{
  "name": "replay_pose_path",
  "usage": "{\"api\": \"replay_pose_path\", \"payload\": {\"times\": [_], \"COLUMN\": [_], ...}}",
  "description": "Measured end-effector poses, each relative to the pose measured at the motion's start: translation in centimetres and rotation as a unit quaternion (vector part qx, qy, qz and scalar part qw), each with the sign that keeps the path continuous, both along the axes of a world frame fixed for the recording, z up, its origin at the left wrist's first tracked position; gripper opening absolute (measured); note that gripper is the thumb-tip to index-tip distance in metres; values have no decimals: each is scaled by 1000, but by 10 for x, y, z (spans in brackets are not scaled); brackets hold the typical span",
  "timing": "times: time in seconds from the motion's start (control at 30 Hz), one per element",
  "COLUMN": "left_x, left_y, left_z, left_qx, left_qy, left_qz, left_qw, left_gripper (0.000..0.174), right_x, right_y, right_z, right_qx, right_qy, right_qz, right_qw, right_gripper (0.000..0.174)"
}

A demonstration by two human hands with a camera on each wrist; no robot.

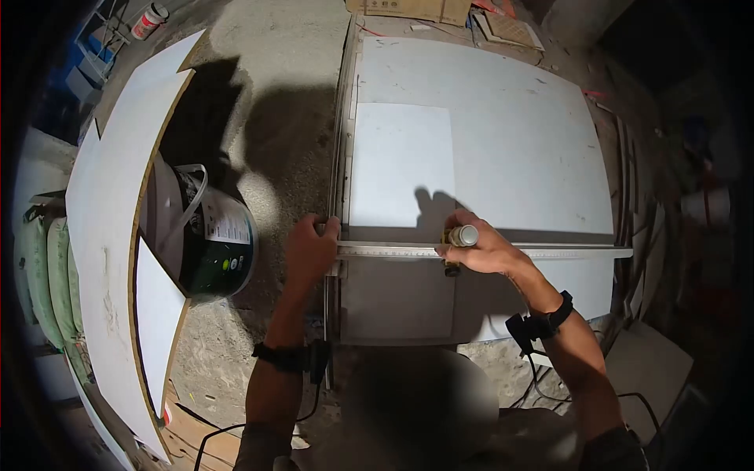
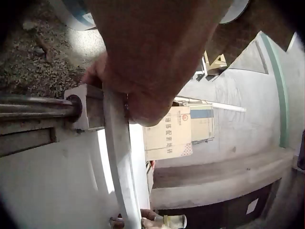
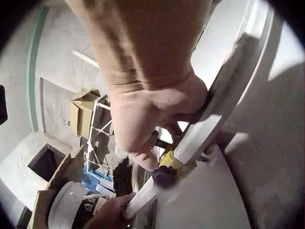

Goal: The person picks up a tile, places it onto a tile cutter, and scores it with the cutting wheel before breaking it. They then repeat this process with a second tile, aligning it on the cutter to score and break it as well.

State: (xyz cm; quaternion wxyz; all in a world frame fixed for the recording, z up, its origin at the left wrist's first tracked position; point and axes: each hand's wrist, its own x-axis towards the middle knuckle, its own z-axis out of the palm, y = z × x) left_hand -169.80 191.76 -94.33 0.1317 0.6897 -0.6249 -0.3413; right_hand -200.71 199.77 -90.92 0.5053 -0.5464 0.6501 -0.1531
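A long metal straightedge (image 1: 385, 250) with ruler marks lies across a large white board (image 1: 526, 141) and a smaller white panel (image 1: 400, 165) on top. My left hand (image 1: 308, 250) grips its left end, by the square end block (image 2: 89, 107) at the board's edge. Partway along the bar, my right hand (image 1: 488, 250) holds a yellow slider (image 3: 172, 161) with a dark round knob (image 3: 164, 176) and a pale cylindrical cap (image 1: 469, 235). In the right wrist view the slider sits around the bar. My right palm hides part of it.
Left of the work stands a dark green and white bucket (image 1: 228, 235), with large white boards (image 1: 110, 212) leaning beside it. A cardboard box (image 1: 416, 8) is beyond the far edge. Green sacks (image 1: 59, 267) stand at far left, and cables hang from both wrists.
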Motion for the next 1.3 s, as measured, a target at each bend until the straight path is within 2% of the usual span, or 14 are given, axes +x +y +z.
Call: {"api": "replay_pose_path", "payload": {"times": [0.13, 0.33, 0.43, 0.5, 0.67, 0.8, 1.0, 1.17, 1.3], "left_x": [4, 6, 2, 5, -8, -8, -5, -6, -12], "left_y": [-1, -6, -18, -27, -22, -22, -24, -24, -22], "left_z": [-11, -16, -14, -34, -7, -11, -14, -12, -9], "left_qx": [9, -30, 13, -47, -6, 8, 10, 0, -22], "left_qy": [8, 45, 30, 20, 12, 20, 25, -9, -26], "left_qz": [0, 20, 15, 5, 7, 23, 26, 6, 12], "left_qw": [1000, 998, 999, 999, 1000, 1000, 999, 1000, 999], "left_gripper": [50, 44, 49, 45, 46, 49, 44, 43, 42], "right_x": [1, -2, -6, -8, -6, -7, -3, 1, 3], "right_y": [1, -10, -18, -26, -25, -19, -26, -23, -18], "right_z": [0, 8, 9, 6, 5, -4, 11, -2, -14], "right_qx": [5, 25, 31, 38, 54, 28, 64, -20, -41], "right_qy": [-16, 32, 54, 26, 14, 1, 64, 96, 71], "right_qz": [-8, 26, 20, 16, 7, -37, 10, 7, -23], "right_qw": [1000, 999, 998, 999, 998, 999, 996, 995, 996], "right_gripper": [46, 49, 53, 52, 51, 52, 53, 43, 41]}}
